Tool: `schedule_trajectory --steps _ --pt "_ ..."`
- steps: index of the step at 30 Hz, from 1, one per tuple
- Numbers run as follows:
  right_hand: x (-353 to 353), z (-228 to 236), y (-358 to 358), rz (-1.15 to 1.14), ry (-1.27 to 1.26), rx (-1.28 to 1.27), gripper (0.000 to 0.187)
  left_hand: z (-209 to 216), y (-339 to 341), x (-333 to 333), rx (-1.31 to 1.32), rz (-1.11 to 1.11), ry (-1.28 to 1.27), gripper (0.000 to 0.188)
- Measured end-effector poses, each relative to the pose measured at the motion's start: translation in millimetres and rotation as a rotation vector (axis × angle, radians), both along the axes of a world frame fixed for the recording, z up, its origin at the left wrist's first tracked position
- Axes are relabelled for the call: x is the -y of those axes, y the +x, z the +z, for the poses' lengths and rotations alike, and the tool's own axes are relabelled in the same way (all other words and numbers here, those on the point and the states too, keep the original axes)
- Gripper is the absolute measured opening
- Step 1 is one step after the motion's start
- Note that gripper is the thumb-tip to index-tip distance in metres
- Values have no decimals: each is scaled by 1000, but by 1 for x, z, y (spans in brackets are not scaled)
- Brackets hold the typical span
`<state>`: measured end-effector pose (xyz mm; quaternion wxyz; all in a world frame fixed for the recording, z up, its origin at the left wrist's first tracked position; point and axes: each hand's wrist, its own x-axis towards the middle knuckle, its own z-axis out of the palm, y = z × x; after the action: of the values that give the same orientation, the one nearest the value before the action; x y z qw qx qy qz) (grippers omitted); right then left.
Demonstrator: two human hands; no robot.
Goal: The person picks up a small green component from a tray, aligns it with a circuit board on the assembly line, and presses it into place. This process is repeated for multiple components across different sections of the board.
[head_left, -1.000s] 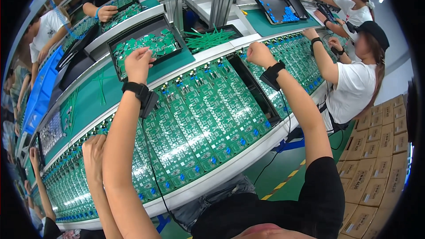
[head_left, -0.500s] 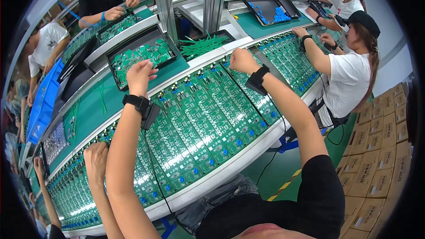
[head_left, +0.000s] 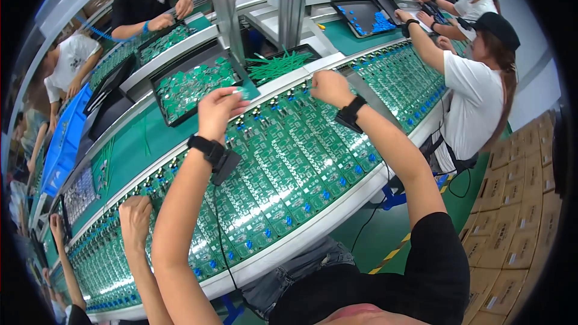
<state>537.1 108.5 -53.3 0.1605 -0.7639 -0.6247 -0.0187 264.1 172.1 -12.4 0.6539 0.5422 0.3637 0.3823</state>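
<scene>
My left hand [head_left: 220,112] is raised over the far edge of the printed circuit boards [head_left: 283,171]. Its thumb and fingers pinch a small green circuit board [head_left: 244,92], partly hidden and blurred. Just beyond it lies a black tray [head_left: 188,64] with a heap of small green boards [head_left: 195,87]. My right hand [head_left: 332,89] is curled closed above the same far edge, beside the row of upright components. Whatever its fingers hold, if anything, is hidden. Both wrists wear black straps with a box.
Green sticks [head_left: 278,65] fill a tray behind two metal posts [head_left: 292,6]. Blue parts [head_left: 382,22] lie in another tray at the far right. A co-worker's fist [head_left: 136,215] rests over the boards at my left; another person [head_left: 475,78] works at my right. Cartons [head_left: 506,216] stand stacked at right.
My left hand has moved right, away from the tray of small boards, with a small board now visible in its fingers. My right hand stays almost in place.
</scene>
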Motion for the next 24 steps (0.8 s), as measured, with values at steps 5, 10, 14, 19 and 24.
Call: schedule_trajectory --steps 5,10,14,19,24 --pt "10 38 -19 155 217 -344 20 16 26 29 19 -78 -76 22" --pt "27 58 -71 370 174 -894 20 8 34 33 50 -127 -73 21" --pt "33 59 -75 465 337 -611 21 3 42 37 7 -122 -2 14" --pt "38 55 -79 399 278 -469 21 4 46 39 -310 21 301 14" --pt "24 42 -76 373 182 -943 23 9 56 44 -478 112 633 14"
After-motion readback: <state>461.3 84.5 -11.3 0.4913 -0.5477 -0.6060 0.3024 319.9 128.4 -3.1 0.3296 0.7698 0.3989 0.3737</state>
